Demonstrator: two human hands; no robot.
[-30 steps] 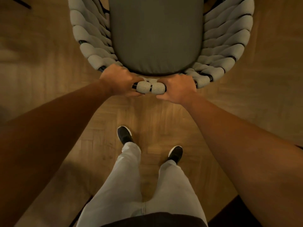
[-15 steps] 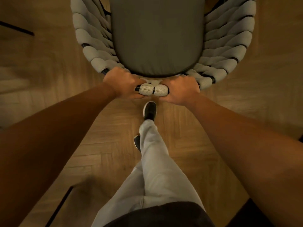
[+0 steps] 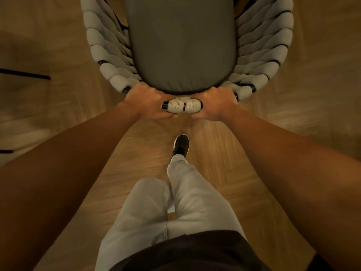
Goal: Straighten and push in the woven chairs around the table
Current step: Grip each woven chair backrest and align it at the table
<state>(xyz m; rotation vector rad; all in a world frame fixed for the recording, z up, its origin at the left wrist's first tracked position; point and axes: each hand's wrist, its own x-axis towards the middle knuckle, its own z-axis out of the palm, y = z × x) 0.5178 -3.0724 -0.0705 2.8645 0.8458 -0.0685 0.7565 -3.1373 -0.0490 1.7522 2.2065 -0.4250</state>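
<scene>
I see the grey woven rope chair w/ dark grey seat cushion (image 3: 183, 45) straight ahead on the wood parquet floor (image 3: 224, 153). Left grip (image 3: 148, 102) & right grip (image 3: 215, 104) both clenched round its back rail, either side of two knitted rope wraps. One black shoe (image 3: 181, 144) just below the hands.

Top-down on woven chair (image 3: 265, 45), 12 o'clock, grey seat cushion (image 3: 181, 42) inside thick pale rope wraps. Left hand (image 3: 148, 102) and right hand (image 3: 214, 104) both curled round back rail, two knit wraps (image 3: 183, 105) bare between them. Forearms stretched from 8 and 4 o'clock. Black shoe (image 3: 181, 144) at centre on wood floor (image 3: 214, 163), light trousers (image 3: 175, 208) at 6. Edges blurred.
</scene>
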